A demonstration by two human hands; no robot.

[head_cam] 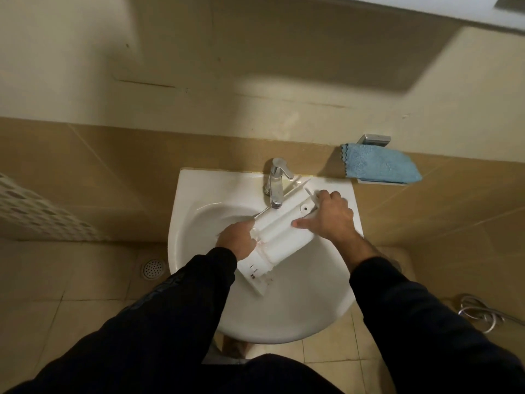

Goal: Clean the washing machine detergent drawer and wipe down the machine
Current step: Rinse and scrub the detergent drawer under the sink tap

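White sink [199,280] | white ribbed drawer [279,231] lying diagonal | left hand [237,240] grips brush [63,214]... | right hand [331,216] grips drawer

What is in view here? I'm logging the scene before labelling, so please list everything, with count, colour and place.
detergent drawer: one, white, lying slantwise over the sink bowl, under the tap
thin brush: one, white stick, only partly visible, at the drawer's upper left edge
sink: one, white, against the tiled wall
tap: one, chrome, at the back of the sink
cloth: one, blue, on a small wall shelf to the right of the tap
floor drain: one, round, metal, left of the sink
hose: one, metallic, coiled on the floor at right
left hand: grips the brush at the drawer
right hand: holds the drawer's upper right end
sleeves: two, dark
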